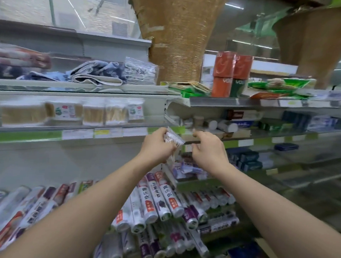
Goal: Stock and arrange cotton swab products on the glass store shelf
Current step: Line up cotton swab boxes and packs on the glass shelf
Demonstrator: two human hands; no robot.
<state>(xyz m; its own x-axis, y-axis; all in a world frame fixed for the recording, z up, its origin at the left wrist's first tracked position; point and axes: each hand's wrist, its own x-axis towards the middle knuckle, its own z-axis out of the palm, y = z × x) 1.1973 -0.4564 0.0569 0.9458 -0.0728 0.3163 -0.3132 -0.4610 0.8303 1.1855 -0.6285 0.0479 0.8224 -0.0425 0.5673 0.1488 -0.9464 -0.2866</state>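
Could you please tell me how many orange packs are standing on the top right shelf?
3: two on top, one beneath the left one; more may be hidden behind.

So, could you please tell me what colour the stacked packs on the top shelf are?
Orange-red stacked packs, seen in the head view.

Chinese characters, among them "快乐", are printed in dark type on the white film rolls stacked on the lower shelf, while "YOU" is seen on the orange packs above; price tags are blurred
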